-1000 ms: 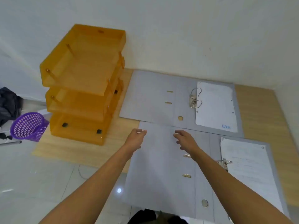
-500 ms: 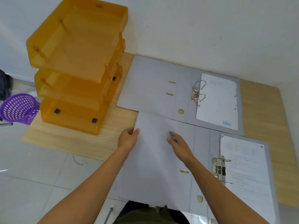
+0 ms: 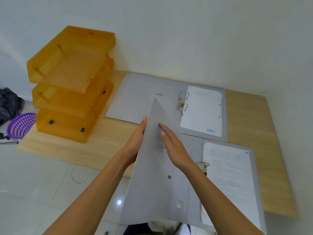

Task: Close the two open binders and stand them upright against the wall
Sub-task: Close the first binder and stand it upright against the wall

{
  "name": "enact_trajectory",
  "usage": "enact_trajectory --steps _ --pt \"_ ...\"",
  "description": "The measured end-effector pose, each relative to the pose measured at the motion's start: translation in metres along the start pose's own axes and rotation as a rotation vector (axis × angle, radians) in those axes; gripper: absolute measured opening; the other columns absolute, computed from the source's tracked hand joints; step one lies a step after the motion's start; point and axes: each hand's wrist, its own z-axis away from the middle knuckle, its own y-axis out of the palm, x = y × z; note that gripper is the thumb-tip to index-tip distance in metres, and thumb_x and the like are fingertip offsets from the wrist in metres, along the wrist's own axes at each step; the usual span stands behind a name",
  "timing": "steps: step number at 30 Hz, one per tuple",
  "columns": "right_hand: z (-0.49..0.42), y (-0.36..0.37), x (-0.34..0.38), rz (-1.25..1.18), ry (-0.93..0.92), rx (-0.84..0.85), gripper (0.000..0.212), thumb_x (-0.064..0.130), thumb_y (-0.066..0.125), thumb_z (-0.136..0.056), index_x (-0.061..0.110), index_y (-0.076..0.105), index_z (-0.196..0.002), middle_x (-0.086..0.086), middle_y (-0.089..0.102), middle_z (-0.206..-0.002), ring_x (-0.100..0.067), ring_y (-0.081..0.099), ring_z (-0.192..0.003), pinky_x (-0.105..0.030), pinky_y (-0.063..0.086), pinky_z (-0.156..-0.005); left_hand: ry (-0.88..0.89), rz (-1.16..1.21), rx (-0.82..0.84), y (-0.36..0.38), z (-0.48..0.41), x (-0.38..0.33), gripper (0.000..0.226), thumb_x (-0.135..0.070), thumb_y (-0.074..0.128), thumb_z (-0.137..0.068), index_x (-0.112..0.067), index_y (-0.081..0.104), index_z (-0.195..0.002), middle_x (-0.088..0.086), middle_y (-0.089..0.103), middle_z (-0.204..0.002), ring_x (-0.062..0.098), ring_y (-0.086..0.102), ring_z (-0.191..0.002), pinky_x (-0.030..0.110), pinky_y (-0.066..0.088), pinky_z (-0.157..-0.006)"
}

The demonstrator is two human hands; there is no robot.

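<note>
Two grey lever-arch binders lie on a wooden board by the wall. The far binder point(image 3: 135, 100) lies open and flat, white paper on its right half. The near binder point(image 3: 157, 184) has its left cover raised steeply, almost edge-on to me; its right half holds printed sheets point(image 3: 232, 175). My left hand point(image 3: 135, 141) presses flat against the outer side of the raised cover. My right hand point(image 3: 172, 145) rests flat on the cover's inner side, fingers straight.
An orange three-tier letter tray point(image 3: 71, 85) stands at the left of the wooden board point(image 3: 250, 133). A purple basket point(image 3: 20, 126) and a dark bag point(image 3: 8, 106) sit on the tiled floor at far left. The white wall point(image 3: 186, 39) runs behind the binders.
The near binder's left cover, flat a second ago, has been lifted to a steep angle between my two hands.
</note>
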Motion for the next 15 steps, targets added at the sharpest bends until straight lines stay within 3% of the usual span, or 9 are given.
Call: enact_trajectory --steps 2,4,6,7,9,10,11,13,15 --pt "0.021 -0.023 0.004 0.019 -0.07 -0.004 0.054 0.062 0.033 -0.101 0.051 0.03 -0.153 0.03 0.033 -0.152 0.015 0.033 -0.134 -0.032 0.029 -0.123 0.035 -0.031 0.022 0.038 0.002 0.003 0.067 -0.068 0.025 -0.099 -0.025 0.068 -0.125 0.002 0.081 -0.11 0.018 0.078 -0.1 0.028 0.063 -0.074" --pt "0.037 -0.041 0.007 -0.016 -0.079 -0.003 0.059 0.069 0.03 -0.098 0.054 0.025 -0.154 0.028 0.03 -0.159 0.007 0.033 -0.141 -0.037 0.032 -0.123 0.076 -0.085 0.004 0.071 0.003 0.01 0.073 -0.07 0.022 -0.098 -0.023 0.059 -0.141 0.005 0.074 -0.129 0.021 0.071 -0.117 0.036 0.06 -0.094" --pt "0.058 -0.068 0.005 -0.062 -0.066 -0.022 0.068 0.077 0.027 -0.09 0.056 0.021 -0.155 0.023 0.026 -0.165 -0.006 0.032 -0.15 -0.04 0.038 -0.12 0.119 -0.137 0.033 0.112 0.002 0.021 0.074 -0.069 0.021 -0.099 -0.026 0.041 -0.156 0.005 0.053 -0.155 0.023 0.05 -0.143 0.046 0.04 -0.118" --pt "0.067 -0.079 0.003 -0.085 -0.054 -0.032 0.07 0.079 0.027 -0.088 0.057 0.019 -0.154 0.022 0.025 -0.166 -0.009 0.031 -0.152 -0.032 0.044 -0.115 0.163 -0.19 0.034 0.131 0.002 0.026 0.071 -0.067 0.019 -0.1 -0.031 0.034 -0.159 -0.001 0.041 -0.163 0.016 0.04 -0.149 0.042 0.032 -0.123" --pt "0.083 -0.1 -0.003 -0.121 -0.034 -0.06 0.065 0.074 0.031 -0.094 0.057 0.016 -0.155 0.022 0.026 -0.166 -0.009 0.033 -0.15 -0.004 0.049 -0.084 0.256 -0.309 0.042 0.159 -0.003 0.04 0.056 -0.059 0.018 -0.105 -0.043 0.025 -0.158 -0.023 0.029 -0.161 -0.017 0.037 -0.138 0.013 0.033 -0.113" --pt "0.09 -0.109 -0.006 -0.119 -0.027 -0.08 0.064 0.068 0.035 -0.098 0.055 0.015 -0.157 0.02 0.029 -0.165 -0.009 0.037 -0.148 0.001 0.046 -0.071 0.265 -0.36 0.044 0.169 -0.006 0.048 0.05 -0.055 0.018 -0.107 -0.047 0.021 -0.156 -0.031 0.026 -0.155 -0.029 0.037 -0.127 0.001 0.035 -0.102" --pt "0.096 -0.117 -0.01 -0.109 -0.027 -0.101 0.064 0.061 0.04 -0.1 0.053 0.014 -0.158 0.019 0.033 -0.164 -0.008 0.041 -0.144 0.0 0.046 -0.071 0.264 -0.397 0.039 0.175 -0.009 0.056 0.049 -0.053 0.018 -0.108 -0.048 0.017 -0.156 -0.031 0.024 -0.156 -0.029 0.037 -0.128 0.0 0.036 -0.1" --pt "0.106 -0.134 -0.018 -0.095 -0.042 -0.139 0.065 0.045 0.049 -0.102 0.049 0.018 -0.159 0.018 0.046 -0.156 -0.004 0.053 -0.129 -0.012 0.048 -0.087 0.244 -0.474 0.012 0.18 -0.017 0.078 0.06 -0.055 0.02 -0.106 -0.04 0.007 -0.162 -0.016 0.013 -0.17 0.0 0.022 -0.153 0.027 0.028 -0.123" --pt "0.116 -0.154 -0.029 -0.085 -0.034 -0.183 0.065 0.029 0.053 -0.101 0.044 0.025 -0.158 0.016 0.055 -0.146 -0.001 0.057 -0.117 -0.02 0.051 -0.091 0.168 -0.582 -0.052 0.181 -0.026 0.099 0.068 -0.059 0.022 -0.103 -0.035 0.001 -0.164 -0.007 0.0 -0.174 0.016 0.002 -0.16 0.048 0.009 -0.129"
